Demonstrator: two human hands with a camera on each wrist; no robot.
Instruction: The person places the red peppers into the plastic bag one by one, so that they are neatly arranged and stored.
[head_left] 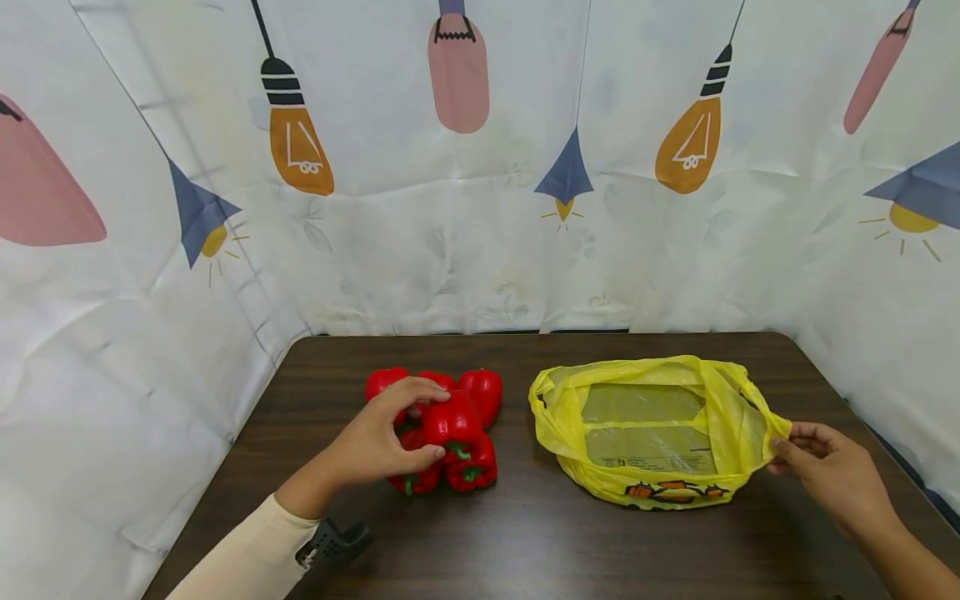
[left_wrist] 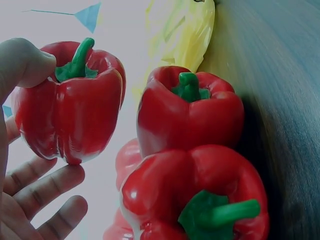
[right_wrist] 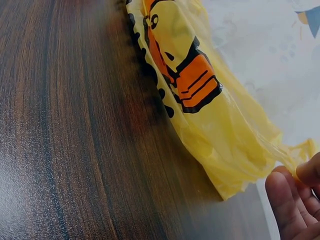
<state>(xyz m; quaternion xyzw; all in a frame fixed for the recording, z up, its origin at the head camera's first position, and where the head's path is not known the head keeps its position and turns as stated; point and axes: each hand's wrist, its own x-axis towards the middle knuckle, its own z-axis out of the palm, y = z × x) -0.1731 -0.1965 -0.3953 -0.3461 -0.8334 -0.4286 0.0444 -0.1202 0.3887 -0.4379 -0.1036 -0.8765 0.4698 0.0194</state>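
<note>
Gripping a red pepper at the top of the pile, our left hand curls round it, thumb on the near side and fingers over the far side. From the left wrist camera the thumb presses beside the pepper's green stem, while the other fingers sit loosely curled just under the fruit, not quite touching. This pepper rests above the other peppers, which lie clustered together on the left half of the dark wooden table.

Our right hand pinches the right handle of the yellow plastic bag between thumb and fingertips, pulling that end out to a point. The bag lies on the table's right half, mouth open toward us, near the peppers but apart from them. It carries an orange and black print along its near edge.

A white curtain printed with lamps hangs behind and at both sides of the table.
</note>
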